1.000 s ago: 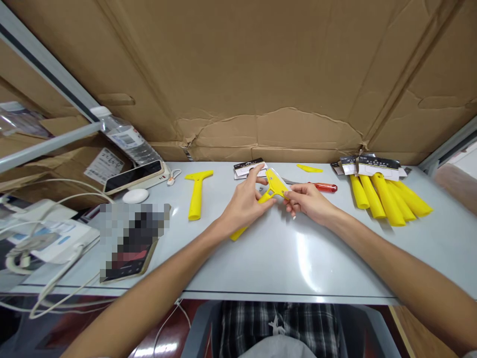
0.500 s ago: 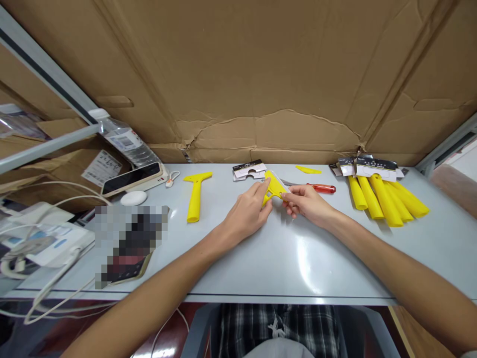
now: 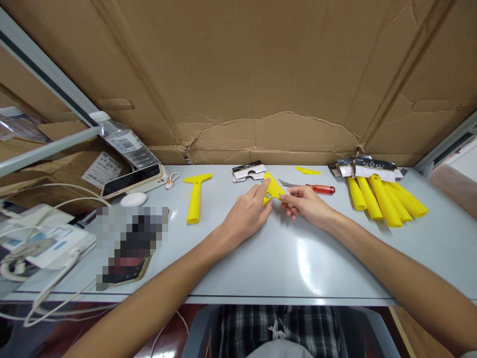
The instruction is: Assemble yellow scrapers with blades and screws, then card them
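A yellow scraper (image 3: 274, 187) with a pale, thin strip along its edge is held between both hands above the table. My left hand (image 3: 249, 209) is closed around its handle side, hiding most of that part. With thumb and fingers, my right hand (image 3: 303, 204) pinches the lower right corner of the scraper's head. Just behind, a screwdriver with a red handle (image 3: 322, 189) lies on the table, its shaft partly hidden. A small yellow strip-like piece (image 3: 307, 170) rests farther back. Black-and-white cards (image 3: 248, 171) lie behind my left hand.
To the left lies a yellow T-shaped handle (image 3: 194, 201). Several yellow handles with cards (image 3: 383, 199) are piled at the right. A phone (image 3: 131, 180), a white oval object (image 3: 133, 199), a bottle (image 3: 126, 141) and cables (image 3: 40, 298) crowd the left side. Cardboard (image 3: 268, 74) walls off the back.
Both hands keep nearly the same hold on the scraper, with barely any movement. The whole view has shifted very slightly.
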The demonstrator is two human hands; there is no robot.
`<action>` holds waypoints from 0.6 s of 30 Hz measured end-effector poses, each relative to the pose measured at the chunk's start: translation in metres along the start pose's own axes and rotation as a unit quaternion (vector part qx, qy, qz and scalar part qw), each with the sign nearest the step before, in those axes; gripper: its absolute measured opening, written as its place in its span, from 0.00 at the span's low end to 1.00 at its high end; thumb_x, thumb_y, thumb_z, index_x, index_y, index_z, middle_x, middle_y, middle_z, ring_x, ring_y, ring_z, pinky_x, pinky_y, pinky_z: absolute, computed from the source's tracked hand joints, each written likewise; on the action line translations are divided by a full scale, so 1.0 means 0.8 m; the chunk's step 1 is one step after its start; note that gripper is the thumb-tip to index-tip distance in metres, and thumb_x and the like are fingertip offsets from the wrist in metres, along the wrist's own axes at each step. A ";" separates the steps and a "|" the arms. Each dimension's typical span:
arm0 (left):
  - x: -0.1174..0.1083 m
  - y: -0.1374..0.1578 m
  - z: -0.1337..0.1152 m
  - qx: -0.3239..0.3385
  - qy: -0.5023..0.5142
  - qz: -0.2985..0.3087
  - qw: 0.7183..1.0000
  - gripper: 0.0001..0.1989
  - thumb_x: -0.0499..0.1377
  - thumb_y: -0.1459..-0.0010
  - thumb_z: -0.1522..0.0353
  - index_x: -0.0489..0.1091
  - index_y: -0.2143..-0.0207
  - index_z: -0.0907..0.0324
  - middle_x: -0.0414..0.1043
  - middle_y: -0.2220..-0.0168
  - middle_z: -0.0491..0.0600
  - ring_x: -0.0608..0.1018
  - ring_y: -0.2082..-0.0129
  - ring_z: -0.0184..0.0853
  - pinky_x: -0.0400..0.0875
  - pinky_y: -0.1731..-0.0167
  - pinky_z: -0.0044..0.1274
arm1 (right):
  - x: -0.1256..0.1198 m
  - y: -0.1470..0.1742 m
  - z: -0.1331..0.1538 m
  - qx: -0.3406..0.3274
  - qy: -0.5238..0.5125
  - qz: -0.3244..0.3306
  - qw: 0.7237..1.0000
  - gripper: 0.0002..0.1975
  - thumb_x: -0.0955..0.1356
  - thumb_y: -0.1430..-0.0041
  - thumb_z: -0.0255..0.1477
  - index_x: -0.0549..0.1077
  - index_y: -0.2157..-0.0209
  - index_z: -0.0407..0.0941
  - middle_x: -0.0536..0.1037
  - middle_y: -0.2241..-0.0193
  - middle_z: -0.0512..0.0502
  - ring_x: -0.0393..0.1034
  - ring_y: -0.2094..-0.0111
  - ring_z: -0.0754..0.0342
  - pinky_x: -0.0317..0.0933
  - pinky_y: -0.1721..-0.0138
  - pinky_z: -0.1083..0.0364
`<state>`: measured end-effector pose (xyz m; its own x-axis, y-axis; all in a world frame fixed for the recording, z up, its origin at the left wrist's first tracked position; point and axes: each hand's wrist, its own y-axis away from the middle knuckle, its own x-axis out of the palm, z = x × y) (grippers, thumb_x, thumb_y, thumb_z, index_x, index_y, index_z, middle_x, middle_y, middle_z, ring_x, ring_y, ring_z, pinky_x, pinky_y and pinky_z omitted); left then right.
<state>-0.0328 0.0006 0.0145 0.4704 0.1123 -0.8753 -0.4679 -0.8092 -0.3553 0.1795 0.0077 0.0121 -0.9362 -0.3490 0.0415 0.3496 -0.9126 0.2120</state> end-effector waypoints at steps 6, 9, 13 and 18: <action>-0.003 0.000 -0.001 -0.010 -0.043 0.033 0.998 0.29 0.52 0.32 0.70 0.58 0.30 0.67 0.75 0.52 0.63 0.80 0.57 0.48 0.76 0.56 0.38 | 0.003 0.000 -0.001 0.005 0.006 -0.001 1.000 0.38 0.79 0.59 0.55 0.69 0.64 0.35 0.74 0.68 0.44 0.68 0.75 0.63 0.63 0.77 0.62; -0.003 -0.001 0.002 -0.017 -0.051 0.044 0.998 0.31 0.52 0.34 0.72 0.59 0.30 0.67 0.75 0.52 0.62 0.80 0.56 0.48 0.75 0.56 0.37 | 0.006 0.001 -0.001 0.007 0.005 0.004 1.000 0.36 0.79 0.55 0.53 0.69 0.63 0.35 0.75 0.67 0.43 0.67 0.75 0.64 0.63 0.77 0.62; -0.005 -0.005 0.009 -0.025 -0.023 0.006 0.999 0.32 0.54 0.37 0.73 0.60 0.31 0.68 0.76 0.52 0.62 0.79 0.54 0.47 0.73 0.55 0.35 | 0.007 0.002 0.004 0.012 -0.027 -0.010 1.000 0.38 0.69 0.42 0.61 0.70 0.55 0.36 0.76 0.64 0.40 0.69 0.75 0.61 0.63 0.77 0.60; -0.017 -0.012 0.005 -0.093 0.115 -0.023 0.989 0.28 0.59 0.43 0.71 0.71 0.39 0.60 0.78 0.57 0.51 0.77 0.66 0.36 0.72 0.60 0.28 | -0.007 -0.001 0.007 -0.023 0.106 -0.086 0.990 0.36 0.60 0.32 0.57 0.73 0.52 0.35 0.77 0.64 0.39 0.67 0.75 0.62 0.60 0.75 0.60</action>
<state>-0.0379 0.0097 0.0287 0.6555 0.0358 -0.7543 -0.3056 -0.9008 -0.3083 0.1843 0.0115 0.0175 -0.9552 -0.2201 -0.1980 0.1917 -0.9695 0.1528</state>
